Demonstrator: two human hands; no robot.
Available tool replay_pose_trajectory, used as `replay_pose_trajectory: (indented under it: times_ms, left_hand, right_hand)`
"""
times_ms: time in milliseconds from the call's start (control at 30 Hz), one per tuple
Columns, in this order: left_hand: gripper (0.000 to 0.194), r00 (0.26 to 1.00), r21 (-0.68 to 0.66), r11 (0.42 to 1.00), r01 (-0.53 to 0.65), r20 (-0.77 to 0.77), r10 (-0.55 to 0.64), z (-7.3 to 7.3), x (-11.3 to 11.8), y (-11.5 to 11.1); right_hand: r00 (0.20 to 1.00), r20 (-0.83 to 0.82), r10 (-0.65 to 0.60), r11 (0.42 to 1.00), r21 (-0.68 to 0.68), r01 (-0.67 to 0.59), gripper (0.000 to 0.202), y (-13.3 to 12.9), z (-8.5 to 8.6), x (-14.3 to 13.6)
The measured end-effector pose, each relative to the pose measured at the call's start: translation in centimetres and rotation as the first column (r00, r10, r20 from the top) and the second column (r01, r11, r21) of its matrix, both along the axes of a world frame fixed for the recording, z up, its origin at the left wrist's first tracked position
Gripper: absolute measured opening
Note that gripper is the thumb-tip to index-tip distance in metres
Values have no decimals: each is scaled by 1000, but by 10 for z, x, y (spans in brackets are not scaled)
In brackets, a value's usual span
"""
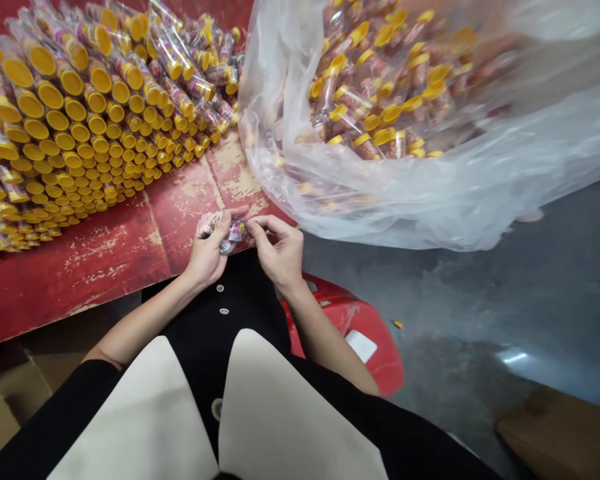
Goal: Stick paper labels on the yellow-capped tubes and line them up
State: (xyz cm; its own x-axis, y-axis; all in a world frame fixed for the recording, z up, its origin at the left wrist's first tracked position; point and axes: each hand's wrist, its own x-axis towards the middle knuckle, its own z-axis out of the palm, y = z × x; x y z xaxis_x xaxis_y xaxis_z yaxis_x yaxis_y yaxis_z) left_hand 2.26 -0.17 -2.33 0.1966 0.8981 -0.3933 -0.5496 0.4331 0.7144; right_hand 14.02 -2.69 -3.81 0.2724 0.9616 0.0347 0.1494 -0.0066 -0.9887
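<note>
My left hand (211,252) is closed round a clear tube with a printed label (237,231), held over the front edge of the red table. A pale printed piece (207,225) shows beside its thumb. At the tube's right end, my right hand (279,252) has its thumb and fingertips pinched together; what they grip is too small to make out. Stacked tubes with yellow caps (75,133) lie to the left, caps facing me. Loose yellow-capped tubes (375,100) fill a large clear plastic bag at the upper right.
The worn red table (180,200) runs beneath the stack. The bag's rim (380,213) bulges right of my hands. A red stool (380,353) stands by my right forearm, and cardboard boxes (565,433) sit on the grey floor.
</note>
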Motion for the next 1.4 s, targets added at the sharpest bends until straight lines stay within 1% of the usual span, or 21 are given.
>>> replay_pose_trajectory:
  times_ms: [167,233,267,367,400,433,500,567,633,667,700,767,833,900,967,1067,1133,1167,1233,1300,1400]
  left_hand:
    - [34,975,-1,986,-165,-152,163,-1,7,8]
    - [35,963,33,977,-210,-164,212,-1,11,12]
    - [36,956,55,972,-231,-176,237,-2,13,14]
    - [38,940,120,965,-233,-226,255,-5,13,18]
    - [38,939,135,966,-220,-240,247,-6,12,19]
    - [38,938,144,967,-209,-249,240,-7,10,20]
    - [39,937,143,966,-213,-250,244,-8,7,23]
    - [41,942,119,969,-217,-236,240,-10,4,26]
    - [42,946,94,973,-213,-231,229,-12,4,29]
    - [43,946,83,974,-209,-235,223,-13,4,31]
    - [44,946,71,976,-206,-241,217,-14,4,32]
    - [45,946,50,978,-201,-250,207,-16,6,35]
    - [45,946,38,976,-216,-238,219,-16,11,38]
    - [45,948,39,970,-240,-205,243,-13,16,42]
    - [44,953,44,968,-248,-165,252,-8,22,45]
    - [43,957,60,968,-242,-149,249,-1,23,48]
    - [41,956,62,968,-244,-154,250,1,18,46]
    - [41,955,58,967,-247,-156,253,1,15,45]
    - [40,950,44,963,-264,-159,268,1,8,41]
    - [42,944,41,958,-284,-163,287,-1,1,37]
    - [47,944,59,958,-281,-164,287,-3,-7,31]
  right_hand:
    - [977,208,38,995,81,-56,26,6,16,8]
    - [958,274,88,990,79,-113,36,19,20,23]
    - [949,310,65,990,96,-99,39,28,19,33]
    - [883,440,-165,971,230,67,38,62,5,68]
    - [849,485,-211,961,260,91,38,71,-3,74]
    - [824,533,-191,966,251,62,40,78,-11,77]
    - [778,626,42,982,118,-147,38,80,-24,70]
    - [678,667,307,925,-42,-377,32,73,-27,56]
    - [628,656,418,871,-93,-483,31,68,-22,49]
    - [652,645,399,879,-66,-472,31,70,-17,52]
    - [698,637,327,910,-12,-415,32,75,-13,60]
    - [774,630,64,971,139,-194,28,98,-10,85]
    - [752,630,-194,965,260,32,22,129,-16,115]
    - [706,650,-281,953,274,127,27,155,-26,136]
    - [725,635,-266,958,256,127,31,165,-29,143]
    - [874,427,-230,931,357,71,30,138,-12,128]
    - [940,331,-81,927,372,-50,30,101,10,109]
    - [942,336,9,932,339,-129,30,81,21,99]
    - [918,381,110,933,278,-227,32,47,36,79]
    - [909,404,102,929,287,-232,31,23,42,61]
    - [892,451,41,913,346,-217,24,9,38,43]
